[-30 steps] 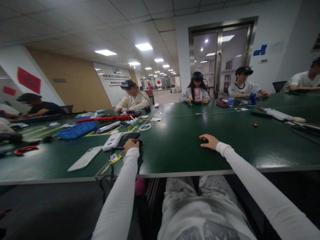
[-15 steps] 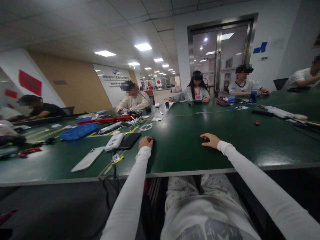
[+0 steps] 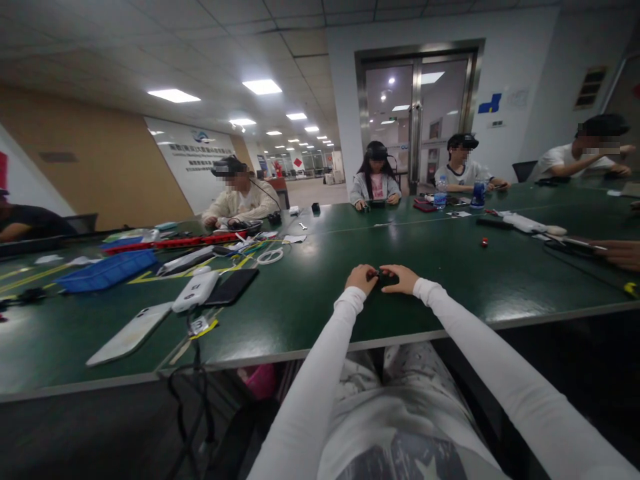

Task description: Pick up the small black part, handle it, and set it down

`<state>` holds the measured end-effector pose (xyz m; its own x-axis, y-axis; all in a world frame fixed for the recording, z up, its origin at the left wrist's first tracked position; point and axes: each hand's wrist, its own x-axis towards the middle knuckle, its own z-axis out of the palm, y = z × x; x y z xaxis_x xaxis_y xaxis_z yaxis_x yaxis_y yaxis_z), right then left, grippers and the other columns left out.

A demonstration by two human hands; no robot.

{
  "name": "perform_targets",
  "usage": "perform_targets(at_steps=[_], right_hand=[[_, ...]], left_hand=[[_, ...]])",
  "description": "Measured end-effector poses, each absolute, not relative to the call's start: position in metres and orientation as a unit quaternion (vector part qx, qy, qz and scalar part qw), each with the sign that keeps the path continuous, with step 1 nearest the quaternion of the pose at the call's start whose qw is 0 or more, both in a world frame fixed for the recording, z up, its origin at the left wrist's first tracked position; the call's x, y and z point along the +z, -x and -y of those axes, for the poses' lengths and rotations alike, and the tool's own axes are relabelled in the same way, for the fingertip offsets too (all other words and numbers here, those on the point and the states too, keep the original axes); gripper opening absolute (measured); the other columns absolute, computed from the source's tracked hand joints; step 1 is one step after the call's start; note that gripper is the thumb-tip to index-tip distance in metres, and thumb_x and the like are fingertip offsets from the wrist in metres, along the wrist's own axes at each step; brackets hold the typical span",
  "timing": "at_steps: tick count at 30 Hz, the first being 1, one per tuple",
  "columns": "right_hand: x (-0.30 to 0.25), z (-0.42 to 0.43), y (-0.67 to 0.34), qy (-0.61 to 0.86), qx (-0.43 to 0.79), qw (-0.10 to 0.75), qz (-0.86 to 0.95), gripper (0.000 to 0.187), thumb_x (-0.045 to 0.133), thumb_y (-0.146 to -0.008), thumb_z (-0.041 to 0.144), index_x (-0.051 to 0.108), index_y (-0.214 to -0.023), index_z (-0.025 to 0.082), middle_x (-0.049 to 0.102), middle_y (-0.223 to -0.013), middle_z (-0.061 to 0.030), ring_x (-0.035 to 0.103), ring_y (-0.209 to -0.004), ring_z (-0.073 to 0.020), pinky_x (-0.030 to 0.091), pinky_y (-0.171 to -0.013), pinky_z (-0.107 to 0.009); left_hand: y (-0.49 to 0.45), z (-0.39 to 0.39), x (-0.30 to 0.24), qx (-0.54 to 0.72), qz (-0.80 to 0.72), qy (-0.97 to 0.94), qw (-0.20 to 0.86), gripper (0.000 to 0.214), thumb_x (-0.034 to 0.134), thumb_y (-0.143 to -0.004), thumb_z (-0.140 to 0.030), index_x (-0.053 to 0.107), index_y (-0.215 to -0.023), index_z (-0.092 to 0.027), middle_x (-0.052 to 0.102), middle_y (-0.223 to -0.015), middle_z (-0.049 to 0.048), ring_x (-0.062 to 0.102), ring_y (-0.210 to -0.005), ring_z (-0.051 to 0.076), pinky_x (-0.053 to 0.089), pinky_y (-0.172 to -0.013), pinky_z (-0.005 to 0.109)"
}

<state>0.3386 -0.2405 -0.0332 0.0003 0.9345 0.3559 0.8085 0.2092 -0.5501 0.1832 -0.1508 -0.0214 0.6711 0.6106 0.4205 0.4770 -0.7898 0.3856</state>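
Observation:
My left hand [image 3: 362,279] is closed around a small dark object [image 3: 377,273] just above the green table [image 3: 310,313]. The object is mostly covered by my fingers, so its kind does not show. Close beside it on the right is my right hand [image 3: 401,278], its fingertips at the object's edge. A gap shows between its thumb and curved fingers; whether they touch the object I cannot make out. Both my forearms wear white sleeves.
To the left lie a white phone [image 3: 131,331], a white device [image 3: 196,291], a black phone [image 3: 231,287], a coiled white cable [image 3: 270,257] and a blue tray [image 3: 107,271]. A small red item [image 3: 484,243] lies right. Several people sit around; one person's hand [image 3: 623,255] reaches in at right.
My left hand has moved right with the small dark object, from beside the black phone to my right hand. My right hand has come slightly inward. The view has turned right.

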Motion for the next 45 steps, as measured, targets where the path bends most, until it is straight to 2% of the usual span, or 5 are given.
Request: perform_targets(at_steps=[14,28,34,40,45], right_hand=[[-0.035,0.235,-0.341,0.614,0.079,0.346,0.705,0.063,0.067,-0.051,0.044,0.05,-0.108,0.021,0.056,-0.101,-0.0059,0.051,-0.092,-0.0218,0.038,-0.081,-0.038],[-0.032,0.237,-0.345,0.589,0.176,0.394,0.683,0.065,0.07,-0.05,0.034,0.049,-0.11,0.019,0.057,-0.099,-0.0062,0.052,-0.09,-0.0195,0.041,-0.08,-0.036],[-0.031,0.239,-0.344,0.608,0.176,0.39,0.668,0.066,0.071,-0.049,0.035,0.049,-0.109,0.017,0.057,-0.095,-0.0066,0.052,-0.087,-0.0187,0.04,-0.08,-0.035],[-0.03,0.24,-0.343,0.605,0.182,0.388,0.671,0.065,0.07,-0.05,0.036,0.048,-0.109,0.017,0.056,-0.098,-0.0066,0.051,-0.089,-0.0184,0.04,-0.081,-0.034],[-0.03,0.24,-0.344,0.607,0.188,0.386,0.668,0.064,0.07,-0.05,0.037,0.048,-0.107,0.019,0.055,-0.098,-0.006,0.051,-0.09,-0.0186,0.04,-0.08,-0.035]], left_hand=[[-0.197,0.161,-0.026,0.286,-0.261,-0.913,0.128,0.02,0.055,-0.067,-0.024,0.057,-0.086,-0.019,0.053,-0.084,0.0031,0.049,-0.082,0.014,0.04,-0.076,0.03],[-0.198,0.158,-0.026,0.322,-0.247,-0.899,0.162,0.016,0.056,-0.066,-0.021,0.058,-0.081,-0.017,0.055,-0.079,0.0028,0.051,-0.075,0.013,0.041,-0.074,0.029],[-0.196,0.157,-0.019,0.433,-0.27,-0.828,0.233,0.016,0.054,-0.067,-0.022,0.057,-0.081,-0.016,0.058,-0.079,0.0026,0.053,-0.074,0.012,0.042,-0.073,0.027],[-0.189,0.135,-0.017,0.597,-0.369,-0.623,0.345,0.021,0.053,-0.067,-0.026,0.055,-0.084,-0.014,0.059,-0.08,0.0051,0.055,-0.072,0.012,0.043,-0.072,0.027],[-0.183,0.123,-0.018,0.636,-0.428,-0.523,0.372,0.023,0.051,-0.068,-0.027,0.055,-0.085,-0.012,0.058,-0.079,0.006,0.054,-0.069,0.012,0.044,-0.067,0.027]])
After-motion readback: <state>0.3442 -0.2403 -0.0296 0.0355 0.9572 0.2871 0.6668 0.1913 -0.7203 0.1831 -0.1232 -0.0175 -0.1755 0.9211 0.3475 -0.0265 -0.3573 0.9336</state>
